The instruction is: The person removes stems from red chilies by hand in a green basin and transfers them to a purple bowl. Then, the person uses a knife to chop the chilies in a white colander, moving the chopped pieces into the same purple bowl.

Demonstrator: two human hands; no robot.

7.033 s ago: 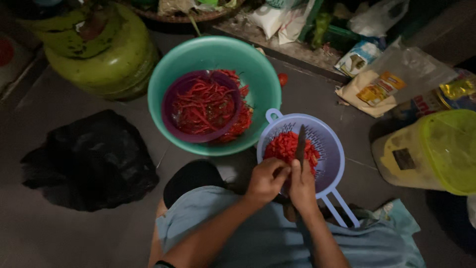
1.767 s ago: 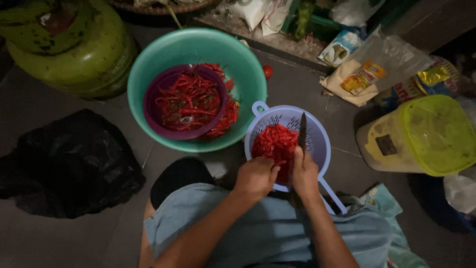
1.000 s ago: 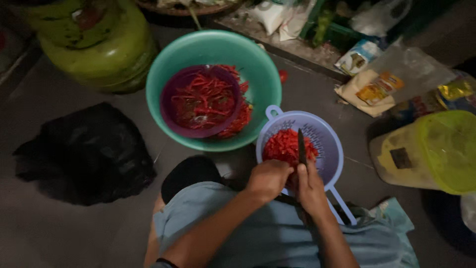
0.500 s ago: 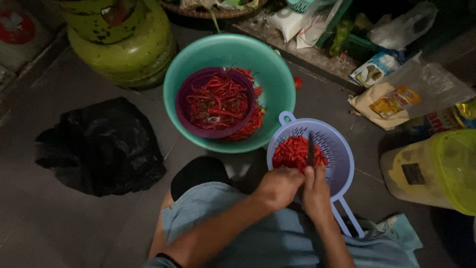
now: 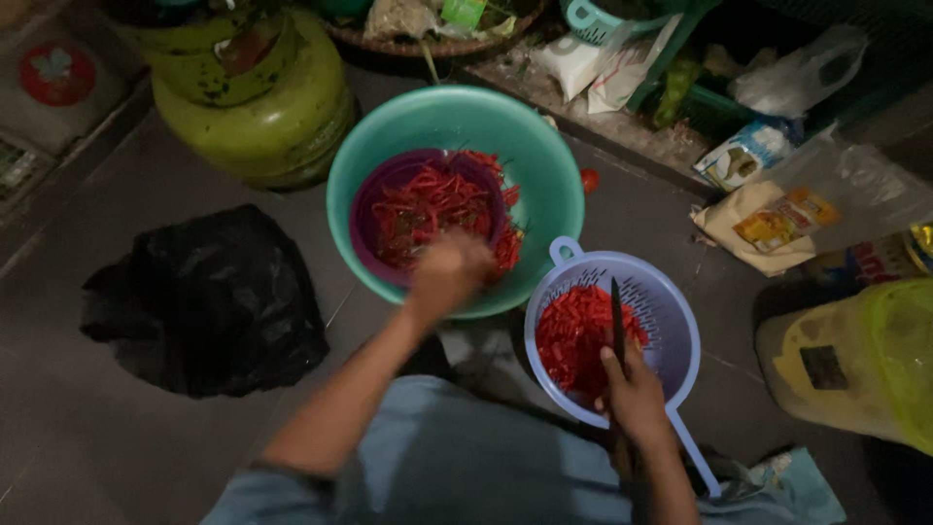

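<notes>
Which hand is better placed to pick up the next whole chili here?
Left. The left hand is already over the purple bowl of whole chilies, while the right hand grips the knife over the strainer of cut pieces.

Dark grey tiled floor (image 5: 146,194), grout lines faintly seen. Teal basin (image 5: 544,146) set at centre; lilac colander (image 5: 671,321) placed just beside its lower right rim. Green gas cylinder (image 5: 262,117) stood at upper left. Black plastic bag (image 5: 204,301) laid crumpled at left. Yellow-green lidded container (image 5: 855,369) set at right. Packets and clear bag (image 5: 807,204) piled at upper right.
</notes>
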